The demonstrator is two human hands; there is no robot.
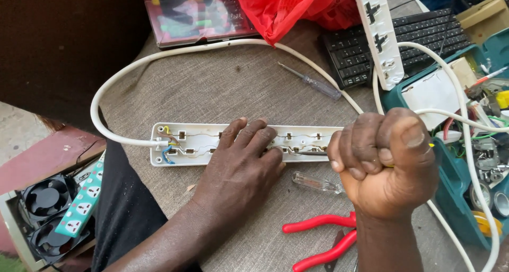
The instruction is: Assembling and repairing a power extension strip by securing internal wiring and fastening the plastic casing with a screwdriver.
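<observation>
An opened white power strip base point(196, 139) lies on a grey cloth surface, its brass contacts and coloured wires exposed. My left hand point(238, 171) presses flat on its middle, fingers spread over the contacts. My right hand point(387, 161) is clenched in a fist around a screwdriver; its thin metal shaft point(310, 153) points left into the strip, just right of my left fingers. The handle is almost wholly hidden in the fist. A white cable point(106, 86) enters the strip's left end and loops away across the cloth.
The strip's white cover point(379, 33) leans over a black keyboard point(424, 33). A clear-handled screwdriver point(315, 182), another tester screwdriver point(313, 82) and red pliers point(323, 237) lie nearby. A teal toolbox point(456, 182) stands right, a red bag point(286, 7) behind, cooling fans point(45, 198) lower left.
</observation>
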